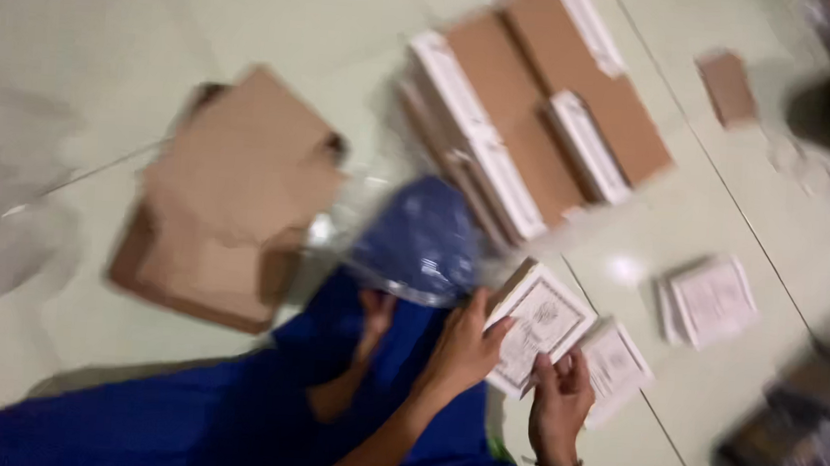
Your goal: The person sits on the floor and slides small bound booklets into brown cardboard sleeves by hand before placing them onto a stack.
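The picture is blurred by motion. My left hand (464,349) and my right hand (559,397) both grip a white card with an ornate dark border (544,320), held low over the pale tiled floor. The left hand takes its left edge, the right hand its lower edge. A thin band circles my right wrist. A second similar white card (620,363) lies just right of the held one, by my right hand. Blue cloth (230,423) covers the area under my arms.
A blue patterned bundle in clear plastic (422,238) sits above my hands. Flattened brown cardboard (235,193) lies at left. Brown boxes with white edges (528,115) are stacked at top. A small pile of white cards (713,301) lies at right, and dark items (796,443) sit bottom right.
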